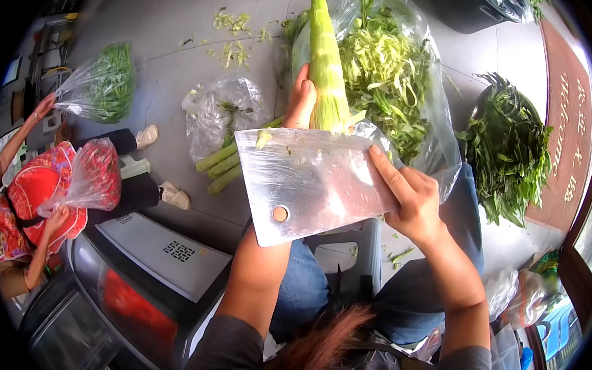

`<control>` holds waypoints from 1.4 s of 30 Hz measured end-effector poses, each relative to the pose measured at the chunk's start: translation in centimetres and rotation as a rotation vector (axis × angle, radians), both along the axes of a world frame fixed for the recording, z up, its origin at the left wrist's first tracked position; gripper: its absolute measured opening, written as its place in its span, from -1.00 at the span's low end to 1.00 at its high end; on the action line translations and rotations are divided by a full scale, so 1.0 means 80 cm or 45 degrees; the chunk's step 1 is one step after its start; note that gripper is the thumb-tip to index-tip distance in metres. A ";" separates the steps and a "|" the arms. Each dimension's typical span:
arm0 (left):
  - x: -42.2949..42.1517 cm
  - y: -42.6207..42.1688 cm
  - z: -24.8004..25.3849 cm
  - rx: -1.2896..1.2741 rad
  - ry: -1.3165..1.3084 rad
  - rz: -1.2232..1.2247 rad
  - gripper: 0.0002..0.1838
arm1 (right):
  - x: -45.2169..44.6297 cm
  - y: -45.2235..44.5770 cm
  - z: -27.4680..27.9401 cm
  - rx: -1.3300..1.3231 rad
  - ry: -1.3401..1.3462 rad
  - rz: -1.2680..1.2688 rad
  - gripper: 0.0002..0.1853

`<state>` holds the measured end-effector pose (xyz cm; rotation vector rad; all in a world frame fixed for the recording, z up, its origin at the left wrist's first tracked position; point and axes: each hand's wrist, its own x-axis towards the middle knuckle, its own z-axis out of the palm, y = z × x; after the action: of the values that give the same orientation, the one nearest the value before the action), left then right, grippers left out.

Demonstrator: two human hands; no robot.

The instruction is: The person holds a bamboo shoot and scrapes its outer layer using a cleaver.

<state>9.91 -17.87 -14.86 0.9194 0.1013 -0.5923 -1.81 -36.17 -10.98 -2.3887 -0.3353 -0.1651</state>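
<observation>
My left hand [302, 102] is wrapped round a thick, tapered, pale green celtuce stem [327, 65], which points up and away from me. The lower palm and wrist are hidden behind a broad cleaver [316, 186]. My right hand [414, 200] grips that cleaver, its index finger stretched along the blade; the handle is covered by the fingers. The blade lies across the stem's lower end, and a scrap of green peel sticks to it. Whether the edge touches the stem I cannot tell. Several green stems [221, 163] lie on the floor beyond the blade's left side.
An open plastic bag [442, 119] holds peelings and leaves ahead. Dark leaves [508, 154] fill a container to the right. A crumpled clear bag [223, 106] and scattered peelings [233, 53] lie on the floor. At left, a person [38, 183] holds a bag of greens [109, 82] and a red-filled bag.
</observation>
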 end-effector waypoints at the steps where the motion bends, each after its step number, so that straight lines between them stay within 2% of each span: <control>1: 0.000 -0.002 -0.002 0.007 -0.001 -0.013 -0.46 | 0.000 -0.001 -0.002 -0.019 -0.009 -0.016 -0.18; 4: 0.002 -0.005 -0.014 0.059 0.030 0.066 -0.44 | 0.002 0.000 -0.004 -0.032 -0.071 -0.022 -0.21; 8: 0.005 -0.001 -0.035 0.330 -0.102 0.038 -0.42 | 0.010 -0.003 -0.007 -0.127 -0.020 -0.062 -0.20; 11: 0.017 -0.010 -0.025 0.252 -0.097 0.002 -0.42 | 0.013 -0.011 -0.008 -0.019 -0.046 -0.048 -0.22; 12: 0.012 -0.014 -0.006 0.131 -0.039 0.002 -0.42 | 0.009 -0.008 -0.004 -0.025 -0.042 -0.013 -0.21; 15: 0.006 -0.021 -0.008 0.288 -0.018 0.162 -0.43 | 0.013 -0.010 -0.011 -0.081 -0.014 -0.069 -0.20; 20: 0.009 -0.014 -0.002 0.140 0.039 0.055 -0.44 | 0.010 -0.009 -0.007 0.016 -0.001 0.013 -0.31; 25: 0.015 -0.011 0.010 0.242 0.002 -0.003 -0.45 | 0.019 -0.012 0.000 -0.033 0.000 -0.001 -0.24; 29: 0.023 -0.008 -0.003 0.121 0.093 -0.006 -0.47 | 0.019 -0.009 -0.008 0.004 -0.039 -0.024 -0.21; 32: 0.024 -0.017 0.023 0.104 0.125 -0.015 -0.47 | 0.027 -0.012 0.001 -0.028 -0.007 -0.021 -0.22; 33: 0.026 -0.016 0.018 0.002 0.102 -0.053 -0.47 | 0.026 -0.012 -0.003 0.014 -0.026 -0.009 -0.22; 38: 0.026 -0.013 0.014 0.197 0.067 -0.033 -0.47 | 0.030 -0.013 0.000 -0.039 0.001 -0.002 -0.18; 42: 0.026 -0.010 0.008 0.129 0.140 -0.015 -0.47 | 0.027 -0.016 0.000 -0.007 -0.005 -0.001 -0.18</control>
<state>11.98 -18.71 -14.24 0.9863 0.2264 -0.6532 0.37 -37.48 -10.98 -2.3940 -0.3367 -0.1697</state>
